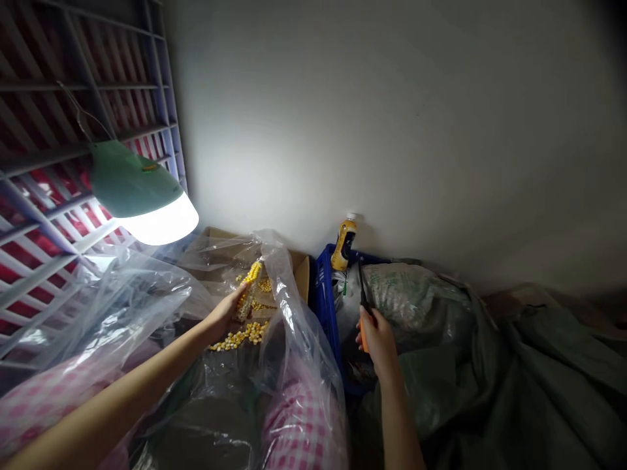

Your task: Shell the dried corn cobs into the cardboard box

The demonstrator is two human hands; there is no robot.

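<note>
My left hand [229, 309] is closed around a corn cob [253, 274], held at a tilt over an open cardboard box lined with a clear plastic bag [287, 294]. Yellow kernels cover its upper part, while the lower part looks stripped. Loose corn kernels [245, 335] lie below it in the bag. To the right, my right hand [378, 336] grips an orange-handled tool with a slim dark shaft [363, 287] pointing up and away; its exact kind is unclear. This hand is beside a blue plastic basket [326, 287], apart from the cob.
A lit green lamp [134, 183] hangs from a slatted plastic rack [81, 124] at left. A yellow-labelled bottle [344, 245] leans against the wall [392, 130] at the basket. Dark sacks [441, 320] are heaped at right. My checked-clothed legs [304, 424] flank the bag.
</note>
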